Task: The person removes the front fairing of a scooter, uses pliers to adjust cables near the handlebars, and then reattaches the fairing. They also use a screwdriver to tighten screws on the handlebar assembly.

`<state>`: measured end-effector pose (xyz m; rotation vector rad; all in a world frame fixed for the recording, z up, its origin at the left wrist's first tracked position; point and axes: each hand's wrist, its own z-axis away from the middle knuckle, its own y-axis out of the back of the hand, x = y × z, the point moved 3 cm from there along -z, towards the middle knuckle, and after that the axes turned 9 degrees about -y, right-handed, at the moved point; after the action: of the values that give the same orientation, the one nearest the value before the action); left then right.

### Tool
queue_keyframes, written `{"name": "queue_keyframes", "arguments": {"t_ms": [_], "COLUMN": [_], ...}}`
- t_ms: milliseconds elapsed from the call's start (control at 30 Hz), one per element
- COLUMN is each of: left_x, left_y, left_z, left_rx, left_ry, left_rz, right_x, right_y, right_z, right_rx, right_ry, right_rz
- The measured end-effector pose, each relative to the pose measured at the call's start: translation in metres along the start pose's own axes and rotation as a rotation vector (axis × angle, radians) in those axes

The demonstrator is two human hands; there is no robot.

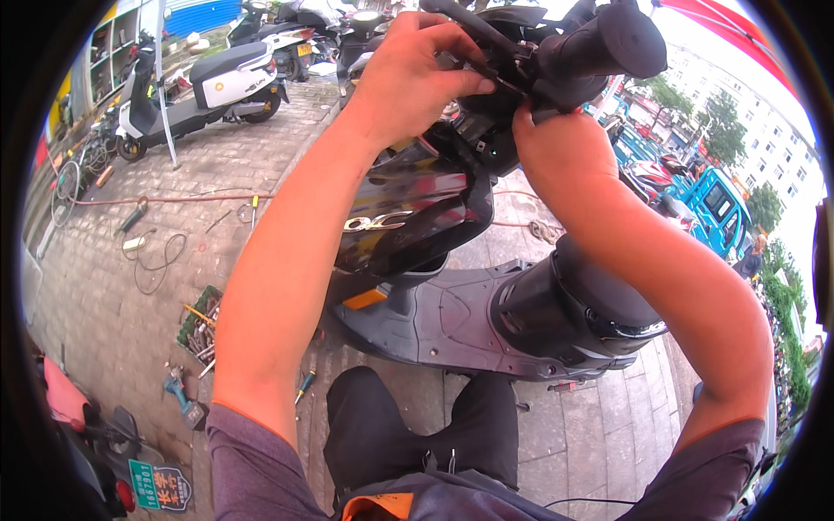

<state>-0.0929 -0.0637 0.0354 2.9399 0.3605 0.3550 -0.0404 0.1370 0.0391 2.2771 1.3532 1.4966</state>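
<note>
A black scooter stands before me, its handlebar at the top and its grey footboard (pixel 449 319) and black seat (pixel 606 293) below. My left hand (pixel 427 78) is at the brake lever side of the handlebar, thumb and fingers around a small dark part that I cannot make out. Beneath the black rubber grip (pixel 606 49), my right hand (pixel 567 140) touches the underside of the handlebar; its fingers are mostly hidden behind it. Pliers (pixel 378 222) with bare metal jaws lie on the scooter's glossy front panel (pixel 417 189).
On the paving at left are a green crate of tools (pixel 201 325), a cordless power tool (pixel 186 398), a screwdriver (pixel 305 385), a hose (pixel 176 199) and cables. A white scooter (pixel 228 81) is parked behind a tent pole (pixel 163 84). A blue vehicle (pixel 713 202) stands at right.
</note>
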Motion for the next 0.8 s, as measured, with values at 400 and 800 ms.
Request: {"name": "queue_keyframes", "arguments": {"t_ms": [400, 800], "left_x": [-0.008, 0.004], "left_y": [-0.015, -0.03], "left_z": [0.004, 0.01], "left_rx": [0.041, -0.043], "left_ry": [0.114, 0.149], "left_rz": [0.1, 0.466], "right_x": [0.047, 0.061], "right_y": [-0.041, -0.063], "right_z": [0.05, -0.015], "right_rx": [0.509, 0.675], "right_ry": [0.092, -0.165], "right_rz": [-0.789, -1.014]}}
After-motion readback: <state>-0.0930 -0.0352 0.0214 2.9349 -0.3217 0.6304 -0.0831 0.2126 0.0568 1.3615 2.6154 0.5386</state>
